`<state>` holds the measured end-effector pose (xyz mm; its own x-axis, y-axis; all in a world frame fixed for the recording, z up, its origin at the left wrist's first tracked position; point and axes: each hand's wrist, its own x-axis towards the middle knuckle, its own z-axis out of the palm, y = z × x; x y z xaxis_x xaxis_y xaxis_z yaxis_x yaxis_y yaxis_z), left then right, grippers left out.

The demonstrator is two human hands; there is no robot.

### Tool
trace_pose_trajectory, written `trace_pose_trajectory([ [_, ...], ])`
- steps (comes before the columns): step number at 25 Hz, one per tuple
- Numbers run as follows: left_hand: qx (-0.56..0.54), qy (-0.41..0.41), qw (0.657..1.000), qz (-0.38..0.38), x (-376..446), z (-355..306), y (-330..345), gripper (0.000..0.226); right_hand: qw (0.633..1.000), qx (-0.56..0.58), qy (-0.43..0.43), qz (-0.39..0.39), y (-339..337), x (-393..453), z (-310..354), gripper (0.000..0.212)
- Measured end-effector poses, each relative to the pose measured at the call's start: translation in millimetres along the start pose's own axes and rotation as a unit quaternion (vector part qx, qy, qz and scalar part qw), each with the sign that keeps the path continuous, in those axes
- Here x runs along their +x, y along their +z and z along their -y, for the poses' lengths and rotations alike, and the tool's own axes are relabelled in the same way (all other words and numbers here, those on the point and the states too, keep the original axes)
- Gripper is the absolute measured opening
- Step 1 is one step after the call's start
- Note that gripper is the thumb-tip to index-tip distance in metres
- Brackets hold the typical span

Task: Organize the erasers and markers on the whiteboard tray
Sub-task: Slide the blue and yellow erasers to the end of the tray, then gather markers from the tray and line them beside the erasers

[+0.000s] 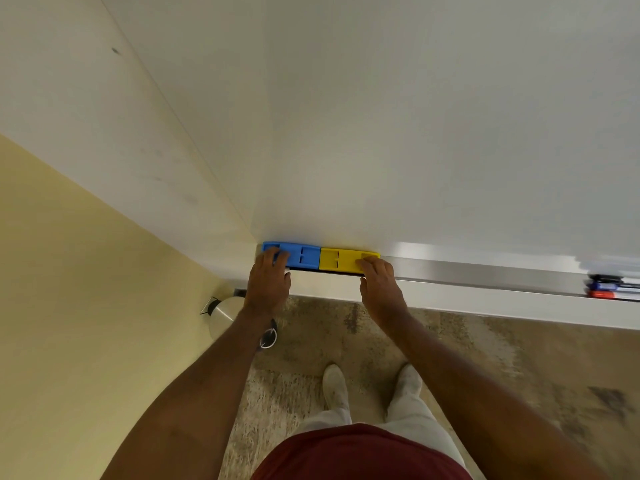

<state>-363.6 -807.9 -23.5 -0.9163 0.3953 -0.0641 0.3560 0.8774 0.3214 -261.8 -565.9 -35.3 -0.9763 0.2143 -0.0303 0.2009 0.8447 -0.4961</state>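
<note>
A blue eraser [301,255] and a yellow eraser [341,259] lie end to end at the left end of the metal whiteboard tray [485,271]. My left hand [267,282] grips the blue eraser's left end, fingers over its top. The fingers of my right hand [379,284] rest on the yellow eraser's right end, the thumb below the tray's front edge. At the far right of the tray lie several markers [604,287], with black, blue and red caps showing.
The whiteboard [415,133] fills the view above the tray. A yellow side wall [69,306] meets it at the left corner. On the speckled floor near my left wrist stands a round metal bin [225,317]. My feet stand below the tray.
</note>
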Motion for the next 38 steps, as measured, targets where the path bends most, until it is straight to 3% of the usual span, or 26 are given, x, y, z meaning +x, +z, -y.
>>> trace_pose_trajectory([
  [8,0.062,0.025,0.998,-0.015,-14,-19,7,0.063,0.998,-0.036,-0.041,0.021,-37,-19,-9,0.057],
  [14,0.058,0.077,0.995,0.001,-14,-86,20,0.061,0.996,-0.083,-0.004,0.011,-77,-47,-70,0.052],
  [18,0.063,0.113,0.991,0.025,-17,-166,39,0.058,0.994,-0.103,0.039,0.005,-114,-78,-137,0.054],
  [20,0.073,0.157,0.985,0.012,-24,-240,58,0.056,0.991,-0.110,0.082,-0.010,-145,-112,-198,0.054],
  [23,0.070,0.148,0.986,0.019,-25,-270,71,0.056,0.990,-0.107,0.090,0.004,-159,-126,-220,0.054],
  [29,0.072,0.196,0.977,0.041,-51,-426,127,0.058,0.984,-0.102,0.145,-0.021,-223,-192,-347,0.055],
  [38,0.078,0.263,0.959,0.070,-49,-563,160,0.056,0.972,-0.065,0.218,-0.065,-282,-232,-445,0.054],
])
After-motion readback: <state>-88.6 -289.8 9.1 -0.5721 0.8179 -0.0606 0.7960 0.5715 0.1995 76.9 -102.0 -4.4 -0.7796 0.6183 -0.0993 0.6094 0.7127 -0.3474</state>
